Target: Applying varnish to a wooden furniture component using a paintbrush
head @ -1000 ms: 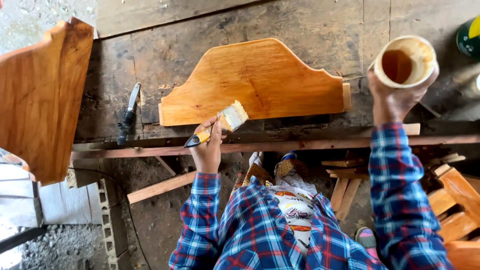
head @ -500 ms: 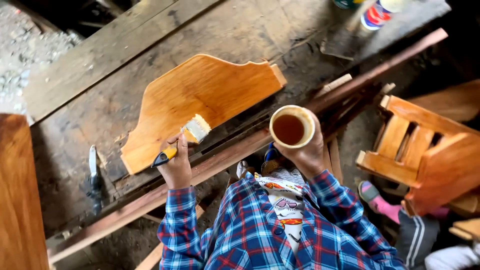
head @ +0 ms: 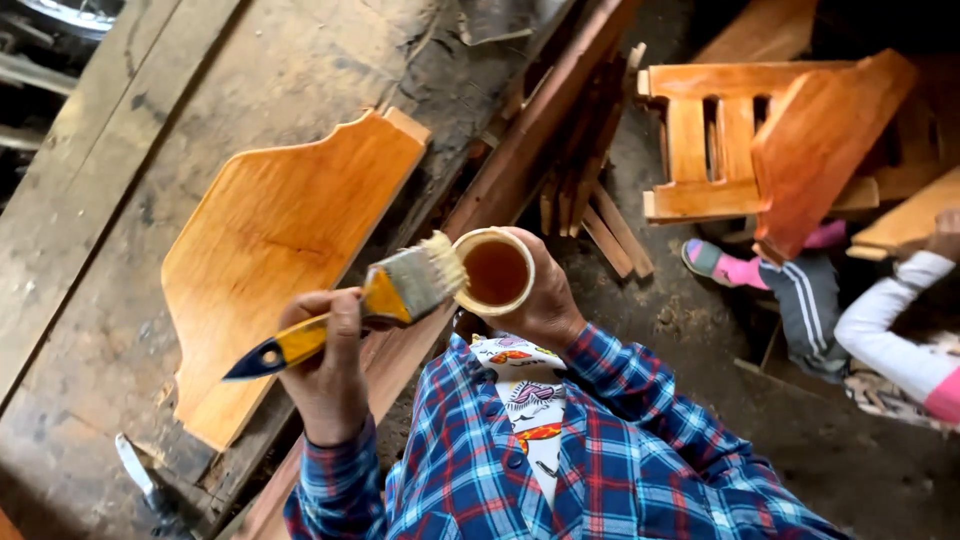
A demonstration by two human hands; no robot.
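left hand (head: pixel 325 365): raised over the near edge of the workbench (head: pixel 110 200), fingers wrapped tight around the yellow-and-dark handle of a flat paintbrush (head: pixel 370 305); wrist bent, back of the hand turned toward the wearer, plaid sleeve at the cuff.
paintbrush: held nearly level, bristles pointing right, tips touching the rim of the cup (head: pixel 495 272).
right hand (head: pixel 540 295): cupped and closed around the cup's far side, held at chest height just right of the brush, forearm angling down and right.
cup: small, pale, round, tilted slightly, holding amber-brown liquid.
shaped wooden panel (head: pixel 275 250): flat on the workbench, left of both hands, orange and glossy.
slatted wooden frame (head: pixel 740 140): far right, on the floor.
another person's white sleeve (head: pixel 890 340): right edge, well apart.
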